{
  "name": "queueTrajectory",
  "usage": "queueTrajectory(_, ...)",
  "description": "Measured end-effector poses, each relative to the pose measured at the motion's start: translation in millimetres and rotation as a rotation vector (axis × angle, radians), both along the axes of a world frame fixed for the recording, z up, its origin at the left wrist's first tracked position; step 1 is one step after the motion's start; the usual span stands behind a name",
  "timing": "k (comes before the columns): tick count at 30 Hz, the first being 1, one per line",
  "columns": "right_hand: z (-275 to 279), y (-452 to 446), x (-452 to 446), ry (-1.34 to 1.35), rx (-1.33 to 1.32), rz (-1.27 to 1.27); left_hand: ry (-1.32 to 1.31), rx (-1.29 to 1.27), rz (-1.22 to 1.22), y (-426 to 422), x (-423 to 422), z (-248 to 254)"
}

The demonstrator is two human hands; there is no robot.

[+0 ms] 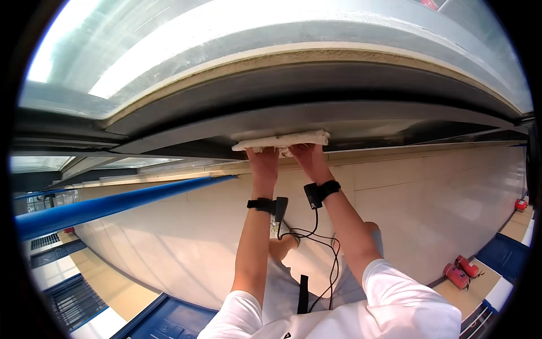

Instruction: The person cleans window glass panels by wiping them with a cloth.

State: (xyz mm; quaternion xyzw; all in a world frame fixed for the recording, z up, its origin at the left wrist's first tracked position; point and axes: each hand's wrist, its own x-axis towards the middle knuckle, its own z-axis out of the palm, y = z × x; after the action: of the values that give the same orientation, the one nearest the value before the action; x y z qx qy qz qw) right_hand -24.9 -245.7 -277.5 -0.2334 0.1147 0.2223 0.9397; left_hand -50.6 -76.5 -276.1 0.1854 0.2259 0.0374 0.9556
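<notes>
A folded white cloth (282,139) lies against the grey ledge below the window. Its left part is in my left hand (263,160), with the fingers closed on the edge and partly hidden by the cloth. Close beside it, my right hand (306,156) grips the cloth's right part, fingers curled in the fabric. Both arms reach forward, and each wrist wears a black strap with a small box and a cable.
A dark window frame (316,76) curves above the hands, with glass beyond it. At the left runs a blue rail (124,206). Red fire extinguishers (456,276) stand at the lower right by the wall. Black cables (319,240) hang between my arms over the tiled floor.
</notes>
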Motion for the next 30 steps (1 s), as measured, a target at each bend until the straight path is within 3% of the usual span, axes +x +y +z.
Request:
queueTrajectory(4,114,-39,8,-0.154,-0.050,-0.043,-0.071,0.111,-0.052,-45,-3,108)
queueTrajectory(8,219,-62,12,-0.066,-0.047,-0.169,-0.109,0.039,-0.045,-83,10,188)
queueTrajectory(11,233,-69,14,0.090,-0.042,-0.258,-0.110,0.052,0.053,-105,17,222)
queueTrajectory(14,237,-73,-3,0.186,-0.001,-0.296,0.054,0.222,-0.032,-114,9,226)
queueTrajectory(16,262,-93,-26,0.312,-0.087,-0.252,0.012,0.244,-0.165,-126,-11,254)
queueTrajectory(18,269,-121,-62,0.220,-0.170,-0.161,0.181,0.219,-0.249,-136,-41,290)
queueTrajectory(23,378,-196,-148,0.067,-0.599,0.211,0.126,0.110,-0.219,-153,-131,354)
queueTrajectory(26,411,-252,-158,-0.070,-0.807,0.551,0.142,0.033,-0.146,-155,-164,377)
queueTrajectory(28,433,-284,-157,-0.073,-0.860,0.503,0.089,-0.038,-0.096,-156,-182,390)
queueTrajectory(30,453,-307,-138,-0.127,-1.065,0.241,-0.016,-0.098,-0.081,-138,-187,374)
